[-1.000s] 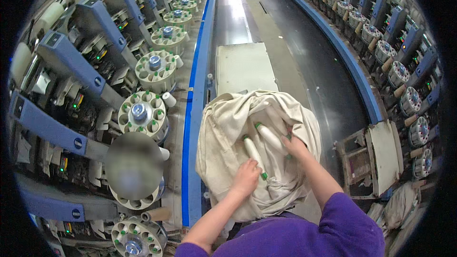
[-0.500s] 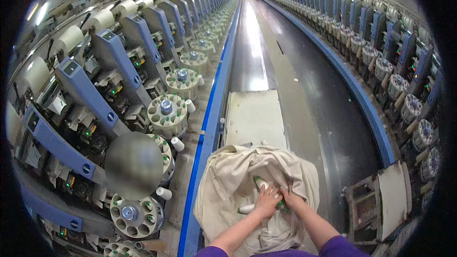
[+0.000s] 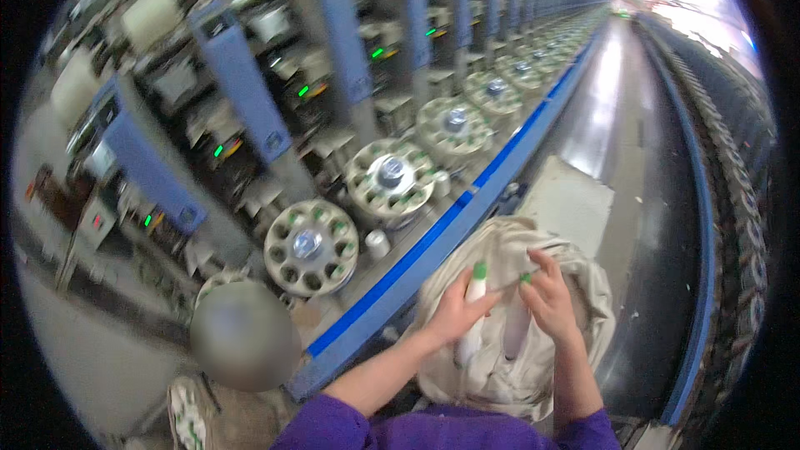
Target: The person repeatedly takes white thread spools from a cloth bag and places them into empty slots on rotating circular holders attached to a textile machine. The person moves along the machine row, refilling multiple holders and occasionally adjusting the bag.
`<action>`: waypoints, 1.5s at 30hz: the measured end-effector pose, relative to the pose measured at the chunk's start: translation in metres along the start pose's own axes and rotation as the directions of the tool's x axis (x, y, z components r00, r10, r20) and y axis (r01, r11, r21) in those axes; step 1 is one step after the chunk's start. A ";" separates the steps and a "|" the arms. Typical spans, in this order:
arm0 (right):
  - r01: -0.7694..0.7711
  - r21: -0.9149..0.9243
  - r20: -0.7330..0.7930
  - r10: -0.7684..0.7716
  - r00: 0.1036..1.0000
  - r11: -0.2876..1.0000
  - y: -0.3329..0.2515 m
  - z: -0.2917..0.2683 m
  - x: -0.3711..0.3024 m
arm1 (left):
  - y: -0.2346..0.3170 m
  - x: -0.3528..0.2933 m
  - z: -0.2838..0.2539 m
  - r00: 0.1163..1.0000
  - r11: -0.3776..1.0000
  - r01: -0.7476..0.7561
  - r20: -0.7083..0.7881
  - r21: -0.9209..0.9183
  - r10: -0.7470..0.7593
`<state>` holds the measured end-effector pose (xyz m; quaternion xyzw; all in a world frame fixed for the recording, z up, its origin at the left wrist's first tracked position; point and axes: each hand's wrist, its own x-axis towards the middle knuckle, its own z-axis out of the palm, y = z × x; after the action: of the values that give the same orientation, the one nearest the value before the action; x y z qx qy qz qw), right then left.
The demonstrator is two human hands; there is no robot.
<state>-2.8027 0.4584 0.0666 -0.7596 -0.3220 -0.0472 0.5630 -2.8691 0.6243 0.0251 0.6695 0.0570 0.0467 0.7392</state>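
Note:
My left hand [image 3: 454,313] is closed around a white yarn bobbin [image 3: 471,342], whose green tip points up past my fingers. My right hand [image 3: 552,304] pinches the green top of a second yarn bobbin [image 3: 516,329], which hangs down and looks greyish. Its index finger sticks out to the side. Both hands are raised above an open cream cloth sack [image 3: 587,283] in front of me. Folds of cloth and my hands hide most of what lies inside.
Left of me runs a winding machine with blue panels [image 3: 242,83] and round bobbin magazines [image 3: 310,248]. A white cone [image 3: 377,243] stands by its blue rail [image 3: 454,215]. A pale board [image 3: 567,204] lies beyond the sack. A bag of bobbins [image 3: 190,417] sits lower left.
My view has swung left toward the machine. My hands have risen out of the sack, and each now holds a bobbin up.

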 end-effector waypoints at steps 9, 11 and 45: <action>-0.249 0.164 0.139 0.227 0.964 0.955 0.074 0.073 0.038 | 0.009 -0.079 -0.109 0.932 0.892 0.056 -0.298 -0.449 -0.208; -0.177 -0.414 0.008 0.199 0.980 0.893 0.112 0.060 0.018 | 0.006 -0.092 -0.126 0.940 0.898 0.022 -0.296 -0.440 -0.168; -0.684 0.523 0.525 0.440 0.729 0.509 0.006 0.175 0.064 | 0.015 -0.153 -0.264 0.789 0.737 -0.522 -0.572 -0.430 0.225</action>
<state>-2.7998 0.6401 0.0260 -0.5535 -0.1346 0.3895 0.7238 -3.0596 0.8631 0.0178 0.3815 0.0824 0.3800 0.8386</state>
